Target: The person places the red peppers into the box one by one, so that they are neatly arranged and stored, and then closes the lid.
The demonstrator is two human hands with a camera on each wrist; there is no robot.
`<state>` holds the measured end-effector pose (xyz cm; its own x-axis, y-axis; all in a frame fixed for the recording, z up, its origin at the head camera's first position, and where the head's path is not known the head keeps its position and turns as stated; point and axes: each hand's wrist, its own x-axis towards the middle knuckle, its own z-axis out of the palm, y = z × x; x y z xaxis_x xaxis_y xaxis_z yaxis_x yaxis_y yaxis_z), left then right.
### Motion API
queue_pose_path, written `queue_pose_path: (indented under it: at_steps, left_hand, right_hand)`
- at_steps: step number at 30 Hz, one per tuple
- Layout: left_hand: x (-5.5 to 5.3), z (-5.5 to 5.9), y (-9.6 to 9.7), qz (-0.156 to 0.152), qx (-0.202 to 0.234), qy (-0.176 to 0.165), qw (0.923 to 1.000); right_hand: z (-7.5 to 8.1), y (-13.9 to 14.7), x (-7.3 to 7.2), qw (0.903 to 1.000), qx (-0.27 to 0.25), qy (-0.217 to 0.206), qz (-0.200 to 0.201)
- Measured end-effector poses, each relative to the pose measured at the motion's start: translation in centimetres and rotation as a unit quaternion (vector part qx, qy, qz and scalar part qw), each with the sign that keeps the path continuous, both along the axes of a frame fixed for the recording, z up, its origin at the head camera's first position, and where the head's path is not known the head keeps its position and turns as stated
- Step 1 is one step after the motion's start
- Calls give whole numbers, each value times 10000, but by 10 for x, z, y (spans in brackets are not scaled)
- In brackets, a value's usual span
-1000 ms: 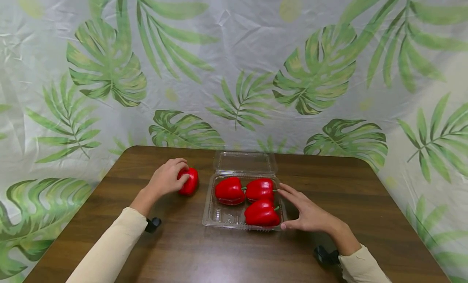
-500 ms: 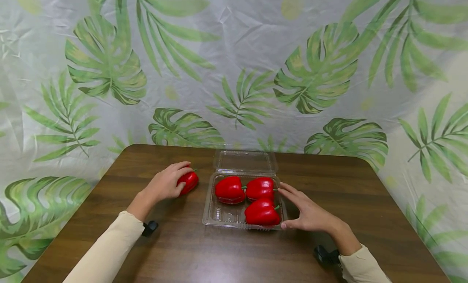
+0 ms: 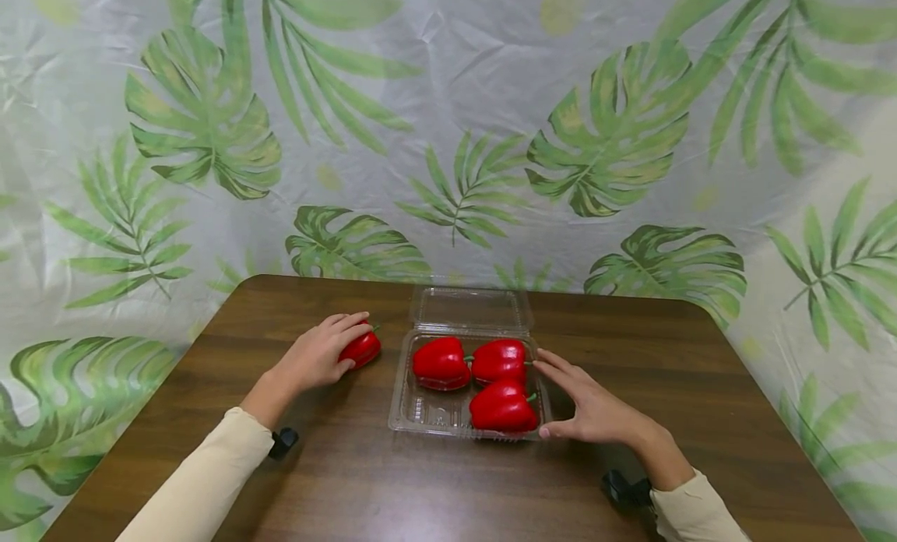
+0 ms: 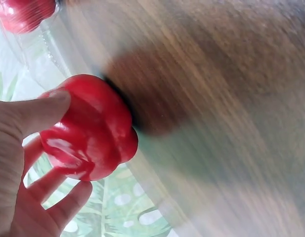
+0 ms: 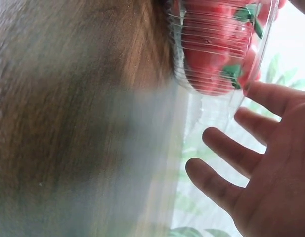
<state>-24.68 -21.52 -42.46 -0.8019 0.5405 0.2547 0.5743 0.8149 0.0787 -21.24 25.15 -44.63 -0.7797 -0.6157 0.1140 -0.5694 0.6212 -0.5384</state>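
My left hand point(image 3: 313, 357) grips a red bell pepper point(image 3: 360, 347) on the table, left of a clear plastic clamshell container point(image 3: 401, 410). In the left wrist view, the thumb lies over the pepper point(image 4: 93, 128) and the other fingers are behind and below it. A bit of green stem shows past the fingertips in the head view. My right hand point(image 3: 592, 406) is spread at the container's right side, its fingertips and thumb by the rim. Three red peppers lie in the container: one back left point(image 3: 441, 364), one back right point(image 3: 498, 360), one front right point(image 3: 502, 406).
The container's transparent lid point(image 3: 471, 308) is folded back toward the table's far edge. A brown wooden table point(image 3: 406, 487) lies beneath everything. Behind it hangs a leaf-patterned cloth point(image 3: 455, 98). A black device point(image 3: 624, 489) sits under the right wrist.
The pepper under my left hand has turned so its stem points toward the upper right. My left hand has shifted slightly with it. The right hand and container have stayed put.
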Motion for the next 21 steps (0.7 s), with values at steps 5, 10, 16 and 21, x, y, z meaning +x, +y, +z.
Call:
queue_pose_path:
  at_steps: [5,10,16,21]
  left_hand:
    - [0,-2,0,-30,181,-147,9997]
    - [3,-7,-2,13,321,-338,9989]
    - [2,-7,-2,251,444,-301,9982]
    - [0,-6,-2,304,597,-357,9971]
  right_hand:
    - [1,0,2,10000,-10,3,7]
    - [1,-1,4,9999,85,-112,46]
    - [3,-2,2,9999,57,66,69]
    - [5,-1,0,9998,99,122,83]
